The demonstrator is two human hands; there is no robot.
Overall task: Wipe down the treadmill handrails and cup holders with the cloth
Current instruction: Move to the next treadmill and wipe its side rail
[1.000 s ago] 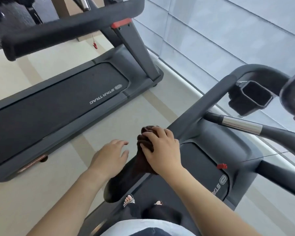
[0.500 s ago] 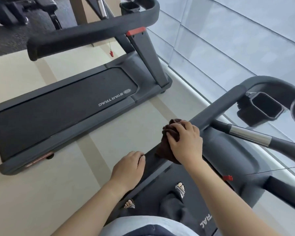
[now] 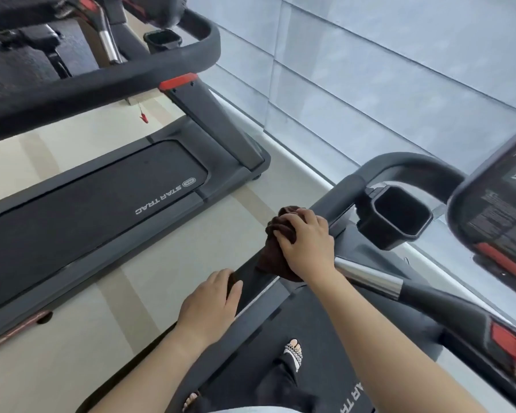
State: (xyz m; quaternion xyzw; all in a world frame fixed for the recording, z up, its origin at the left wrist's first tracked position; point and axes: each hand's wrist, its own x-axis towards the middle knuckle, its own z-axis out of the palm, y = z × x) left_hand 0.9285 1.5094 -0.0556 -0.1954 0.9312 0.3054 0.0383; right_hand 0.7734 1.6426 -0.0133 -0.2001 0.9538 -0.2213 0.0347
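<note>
I stand on a black treadmill. Its left handrail runs from near my waist up to a curved bar at the console. My right hand presses a dark brown cloth around this rail, about midway up. Lower on the same rail rests my left hand, fingers curled over the rail's near end. A square black cup holder hangs just beyond my right hand, under the curved bar.
A chrome-and-black inner grip bar crosses below my right forearm. The console sits at the right. A second treadmill stands to the left across a strip of beige floor. A grey panelled wall is ahead.
My right hand has slid the cloth up the handrail toward the cup holder. My left hand has come down onto the lower end of the rail. The view has tilted up.
</note>
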